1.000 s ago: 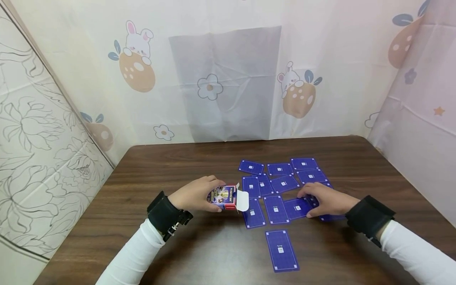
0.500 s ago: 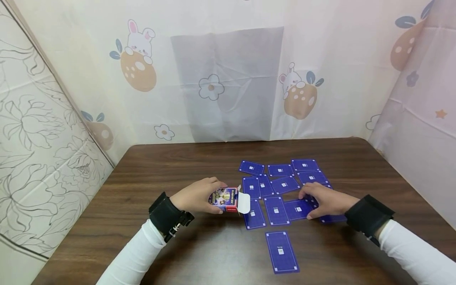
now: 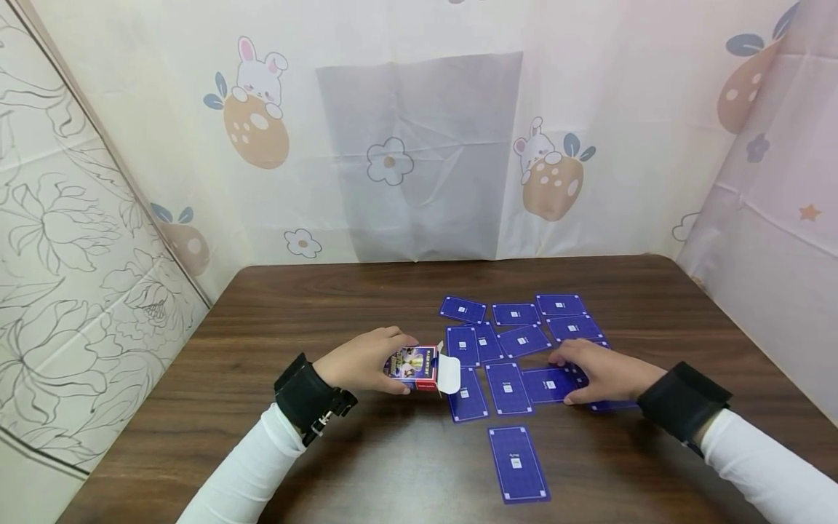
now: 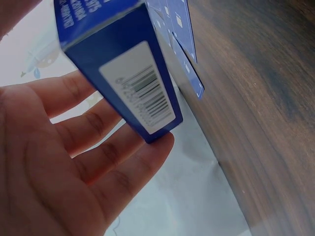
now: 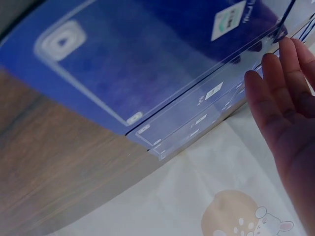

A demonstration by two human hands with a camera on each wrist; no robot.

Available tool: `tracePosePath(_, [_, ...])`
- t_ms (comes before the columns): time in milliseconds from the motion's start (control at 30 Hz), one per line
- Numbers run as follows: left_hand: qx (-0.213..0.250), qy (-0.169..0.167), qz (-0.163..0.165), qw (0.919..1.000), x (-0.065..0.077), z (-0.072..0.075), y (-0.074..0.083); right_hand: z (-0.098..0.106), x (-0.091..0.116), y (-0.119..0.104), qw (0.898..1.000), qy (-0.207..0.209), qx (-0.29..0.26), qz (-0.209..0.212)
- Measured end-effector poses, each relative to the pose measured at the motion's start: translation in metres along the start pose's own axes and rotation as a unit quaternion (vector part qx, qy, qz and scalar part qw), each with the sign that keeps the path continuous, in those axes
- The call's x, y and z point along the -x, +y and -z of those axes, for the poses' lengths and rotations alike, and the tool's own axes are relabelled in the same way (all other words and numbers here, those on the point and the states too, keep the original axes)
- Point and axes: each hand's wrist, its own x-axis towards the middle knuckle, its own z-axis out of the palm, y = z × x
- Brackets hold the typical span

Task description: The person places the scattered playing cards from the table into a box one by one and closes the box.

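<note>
My left hand (image 3: pixel 362 361) holds a small card box (image 3: pixel 416 365) by its sides, between thumb and fingers. The box's white flap (image 3: pixel 449 374) hangs open toward the right. In the left wrist view, the blue end of the box (image 4: pixel 118 73) with its barcode label faces the camera, and the fingers lie along one edge. My right hand (image 3: pixel 605 371) rests over blue cards at the right of the spread, fingertips touching them, thumb apart from the fingers. In the right wrist view its fingers (image 5: pixel 280 86) are nearly straight beside a blue card (image 5: pixel 162 54). The hand hides part of the cards under it.
Several blue cards lie spread, some overlapping, such as one card (image 3: pixel 508 388) in the middle. A single card (image 3: pixel 519 464) lies nearer the front edge. The brown wooden table (image 3: pixel 314 298) meets a patterned curtain (image 3: pixel 419 160) at the back.
Almost nothing differs. The whole head view has shifted very slightly; both hands, the card box and the cards keep their places.
</note>
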Motion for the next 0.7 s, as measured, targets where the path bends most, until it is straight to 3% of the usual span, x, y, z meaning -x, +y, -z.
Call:
tracePosePath(300, [0.0,0.002,-0.006,1.0,0.0,0.0,0.001,0.0,0.004,0.002,0.999,0.009,0.036,0.006])
tracePosePath(700, [-0.003,0.002,-0.01,0.9999,-0.002,0.001,0.002,0.011,0.017,0.002,1.0,0.003,0.031,0.0])
